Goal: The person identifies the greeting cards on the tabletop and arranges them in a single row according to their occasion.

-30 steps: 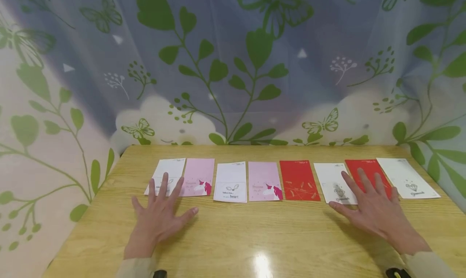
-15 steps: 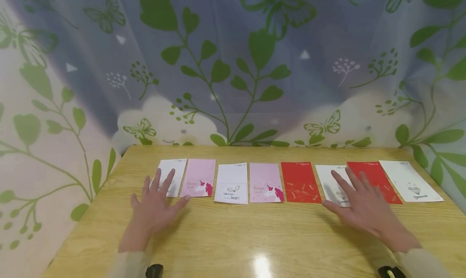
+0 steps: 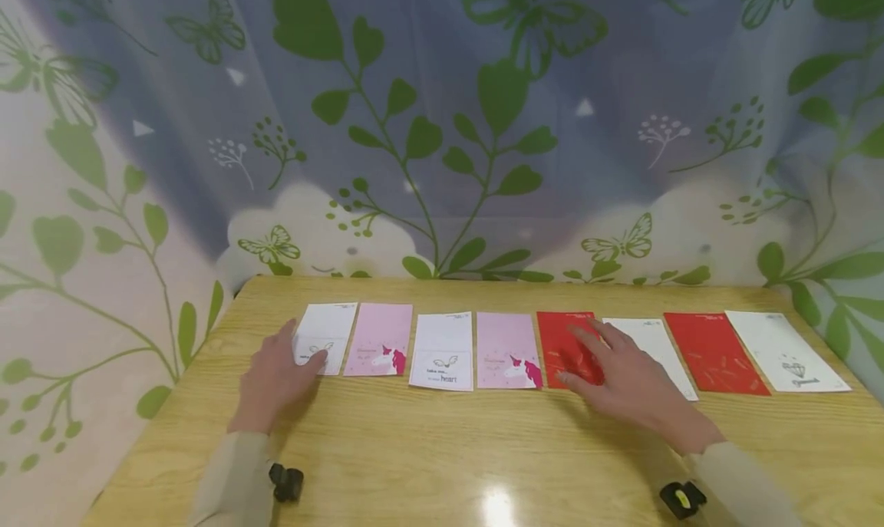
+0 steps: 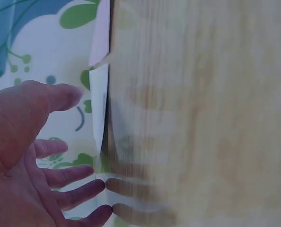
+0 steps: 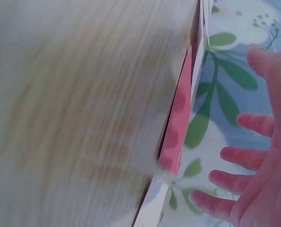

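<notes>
Several cards lie flat in a row on the wooden table. My left hand (image 3: 276, 373) is over the left edge of a white card with a wings print (image 3: 330, 324), fingers loosely bent and holding nothing. My right hand (image 3: 635, 381) spreads over a red card (image 3: 562, 331) and the lower left of a white card (image 3: 645, 339); contact cannot be told. In the right wrist view the right hand (image 5: 263, 175) has its fingers apart, near the red card (image 5: 177, 130). The left wrist view shows the left hand (image 4: 31, 161) beside a white card (image 4: 99, 94).
Between the hands lie a pink unicorn card (image 3: 381, 331), a white card reading heart (image 3: 442, 343) and another pink unicorn card (image 3: 506, 339). To the right are a red card (image 3: 711, 350) and a white diamond-print card (image 3: 776, 343). A patterned curtain (image 3: 442, 128) hangs behind the table (image 3: 414, 450).
My right hand has moved left, from the right-hand red card to the other red card. My left hand has shifted slightly left with its fingers drawn closer together. The cards stay in place.
</notes>
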`<state>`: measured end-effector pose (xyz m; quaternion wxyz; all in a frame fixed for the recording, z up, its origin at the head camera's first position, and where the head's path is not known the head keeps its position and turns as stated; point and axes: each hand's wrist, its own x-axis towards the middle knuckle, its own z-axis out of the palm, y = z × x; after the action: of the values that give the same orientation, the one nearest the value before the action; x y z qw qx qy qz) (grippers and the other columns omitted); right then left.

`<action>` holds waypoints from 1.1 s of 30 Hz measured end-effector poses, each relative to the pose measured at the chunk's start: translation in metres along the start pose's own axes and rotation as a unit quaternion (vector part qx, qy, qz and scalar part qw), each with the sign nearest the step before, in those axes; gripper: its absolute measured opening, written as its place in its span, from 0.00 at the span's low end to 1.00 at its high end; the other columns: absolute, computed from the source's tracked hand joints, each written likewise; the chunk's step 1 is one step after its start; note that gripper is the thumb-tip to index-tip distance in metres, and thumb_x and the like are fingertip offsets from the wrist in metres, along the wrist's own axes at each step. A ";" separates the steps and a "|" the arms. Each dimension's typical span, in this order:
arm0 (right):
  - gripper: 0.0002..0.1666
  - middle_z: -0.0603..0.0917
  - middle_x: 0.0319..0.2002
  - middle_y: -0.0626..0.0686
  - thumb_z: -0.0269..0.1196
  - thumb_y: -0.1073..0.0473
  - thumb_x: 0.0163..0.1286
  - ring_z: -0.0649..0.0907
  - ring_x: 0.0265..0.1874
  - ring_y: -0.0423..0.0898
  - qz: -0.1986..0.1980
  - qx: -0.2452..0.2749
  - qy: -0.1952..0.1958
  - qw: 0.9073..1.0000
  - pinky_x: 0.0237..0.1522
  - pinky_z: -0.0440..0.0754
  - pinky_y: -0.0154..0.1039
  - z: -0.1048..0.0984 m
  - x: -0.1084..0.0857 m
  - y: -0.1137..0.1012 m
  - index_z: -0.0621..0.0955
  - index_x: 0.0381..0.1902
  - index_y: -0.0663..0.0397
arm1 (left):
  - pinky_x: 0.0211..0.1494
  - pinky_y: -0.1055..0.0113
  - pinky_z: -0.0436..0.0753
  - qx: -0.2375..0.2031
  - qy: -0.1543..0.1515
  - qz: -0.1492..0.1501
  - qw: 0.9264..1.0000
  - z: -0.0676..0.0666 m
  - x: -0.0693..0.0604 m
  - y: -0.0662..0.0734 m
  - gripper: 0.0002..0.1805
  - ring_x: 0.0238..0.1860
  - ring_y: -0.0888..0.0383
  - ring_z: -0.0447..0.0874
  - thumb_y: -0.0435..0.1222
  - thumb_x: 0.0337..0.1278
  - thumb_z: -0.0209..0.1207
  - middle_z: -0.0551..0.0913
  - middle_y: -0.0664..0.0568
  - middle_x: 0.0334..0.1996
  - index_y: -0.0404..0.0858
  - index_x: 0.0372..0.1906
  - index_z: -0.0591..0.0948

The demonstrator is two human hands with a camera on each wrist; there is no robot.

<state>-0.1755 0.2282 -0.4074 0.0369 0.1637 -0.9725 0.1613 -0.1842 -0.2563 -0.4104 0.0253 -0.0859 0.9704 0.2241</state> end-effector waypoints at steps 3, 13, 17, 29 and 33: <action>0.46 0.66 0.75 0.65 0.63 0.31 0.68 0.69 0.71 0.70 -0.011 0.011 -0.003 1.000 0.53 0.82 0.68 0.005 0.007 -0.010 0.70 0.74 0.52 | 0.62 0.24 0.68 0.012 -0.008 -0.009 1.000 -0.001 0.007 0.000 0.48 0.68 0.19 0.62 0.56 0.69 0.54 0.62 0.21 0.71 0.32 0.80 0.50; 0.43 0.68 0.76 0.61 0.62 0.31 0.68 0.69 0.73 0.64 -0.028 0.043 -0.017 0.999 0.64 0.74 0.68 0.028 0.032 -0.039 0.72 0.74 0.44 | 0.61 0.25 0.71 0.019 -0.022 -0.015 0.999 -0.004 0.015 -0.005 0.52 0.67 0.19 0.63 0.56 0.65 0.59 0.62 0.19 0.70 0.25 0.78 0.51; 0.42 0.69 0.75 0.60 0.61 0.32 0.69 0.70 0.73 0.63 -0.040 0.040 -0.020 0.998 0.65 0.75 0.66 0.033 0.041 -0.050 0.71 0.74 0.45 | 0.62 0.24 0.69 0.022 -0.025 -0.019 0.999 -0.005 0.017 -0.006 0.52 0.67 0.19 0.62 0.53 0.64 0.60 0.62 0.19 0.70 0.25 0.78 0.51; 0.39 0.71 0.74 0.60 0.59 0.35 0.73 0.73 0.71 0.63 -0.068 0.068 -0.026 0.995 0.61 0.79 0.66 0.041 0.068 -0.083 0.73 0.73 0.49 | 0.64 0.28 0.70 0.009 -0.014 -0.019 1.000 -0.006 0.024 -0.003 0.48 0.67 0.20 0.64 0.45 0.61 0.63 0.62 0.17 0.68 0.22 0.75 0.55; 0.38 0.71 0.74 0.59 0.59 0.36 0.73 0.73 0.72 0.62 -0.070 0.079 -0.037 0.994 0.64 0.78 0.64 0.048 0.075 -0.093 0.73 0.73 0.49 | 0.63 0.31 0.73 -0.008 0.008 -0.024 1.000 -0.005 0.026 -0.007 0.42 0.65 0.25 0.67 0.40 0.63 0.60 0.66 0.19 0.66 0.22 0.74 0.59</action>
<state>-0.2164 0.1070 -0.4152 -0.0009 0.2395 -0.9436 0.2285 -0.2088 -0.2685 -0.4109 0.0221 -0.1110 0.9665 0.2303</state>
